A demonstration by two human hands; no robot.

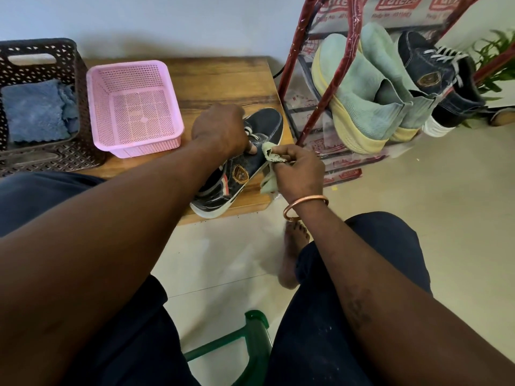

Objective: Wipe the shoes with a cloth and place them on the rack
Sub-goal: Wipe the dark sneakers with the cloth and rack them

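Far left, a dark brown perforated plastic basket [41,48] is cut off by the frame edge, with blue cloths [33,110] bunched inside. Next to it, a pink perforated plastic basket [125,65] sits on the wooden desk [223,79]. The dark denim sneaker with a white sole [239,174] lies at the desk's front right corner, heel right at the edge. The left hand [220,129] covers the laces and grips the shoe's top, fingers curled and mostly hidden underneath. The right hand [299,171] pinches a crumpled pale green cloth [271,154] against the sneaker's side, just off the desk's right edge. There's a strip of open tiled floor [418,218] before the red-framed rack [315,93], whose top is cut off. It holds pale green knit shoes [362,101] and a second denim sneaker [434,79].
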